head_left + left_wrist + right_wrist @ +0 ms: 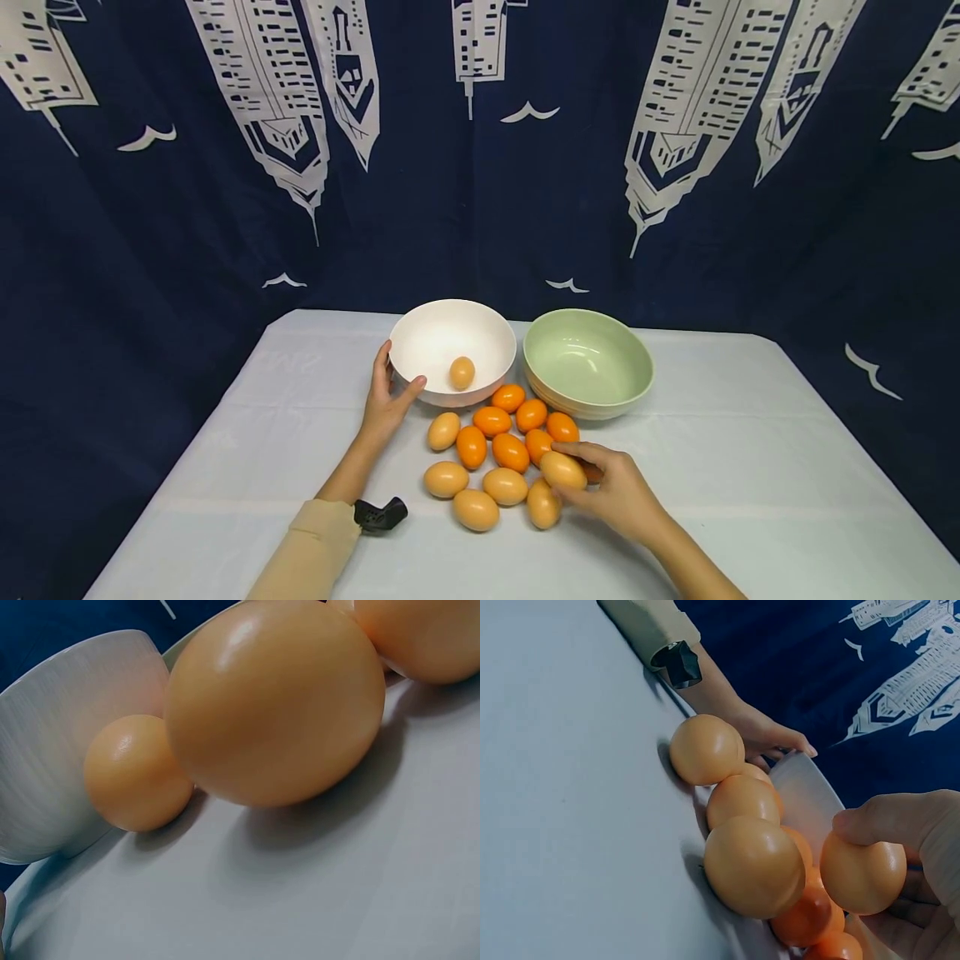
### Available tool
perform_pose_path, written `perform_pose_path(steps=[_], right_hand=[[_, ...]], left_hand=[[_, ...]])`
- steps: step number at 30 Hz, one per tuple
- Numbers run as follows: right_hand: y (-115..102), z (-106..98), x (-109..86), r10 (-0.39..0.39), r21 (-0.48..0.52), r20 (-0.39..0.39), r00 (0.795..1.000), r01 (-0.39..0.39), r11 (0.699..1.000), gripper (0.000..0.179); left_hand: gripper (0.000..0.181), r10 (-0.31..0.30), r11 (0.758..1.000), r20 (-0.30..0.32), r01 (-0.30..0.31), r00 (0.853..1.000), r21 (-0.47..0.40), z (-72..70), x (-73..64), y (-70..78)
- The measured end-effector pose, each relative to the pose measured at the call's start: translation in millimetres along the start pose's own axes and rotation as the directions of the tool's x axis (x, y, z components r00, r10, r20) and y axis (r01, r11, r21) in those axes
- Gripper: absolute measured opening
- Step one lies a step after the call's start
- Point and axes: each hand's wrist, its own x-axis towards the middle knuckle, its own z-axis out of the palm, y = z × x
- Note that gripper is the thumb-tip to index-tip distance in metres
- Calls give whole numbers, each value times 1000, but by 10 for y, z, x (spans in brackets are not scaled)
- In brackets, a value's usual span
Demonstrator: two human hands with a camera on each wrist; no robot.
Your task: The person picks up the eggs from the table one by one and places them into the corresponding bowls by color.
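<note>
My left hand [386,408] holds the white bowl [431,333] by its left side, thumb at the front rim and fingers around the outer wall. One light brown egg [462,372] lies inside that bowl. Between thumb and fingers, my right hand [618,492] pinches another light brown egg [563,471], just above the right edge of the egg group. The right wrist view shows this pinched egg [862,874] with the thumb over its top. Several light brown eggs [476,510] lie on the near side of the group, and several orange eggs [511,452] lie closer to the bowls.
A green bowl [588,362] stands right of the white one, with nothing inside. White cloth covers the table [750,433], and a dark blue curtain [480,208] with white building prints hangs behind. A black band with a camera [380,515] sits on my left wrist.
</note>
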Motion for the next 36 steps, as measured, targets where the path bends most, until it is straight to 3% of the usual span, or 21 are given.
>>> perform_pose_path(steps=[11, 24, 36], right_hand=[[-83, 42, 325, 75, 13, 11, 997, -75, 997, 47], [-228, 137, 754, 105, 36, 65, 992, -107, 994, 52], [-311, 215, 1080, 55, 92, 83, 995, -63, 994, 48]], left_hand=[[86, 4, 1000, -6, -4, 1000, -13, 14, -2, -22], [86, -1, 1000, -15, 0, 1000, -22, 11, 2, 6], [85, 11, 1000, -14, -11, 1000, -18, 6, 5, -13]])
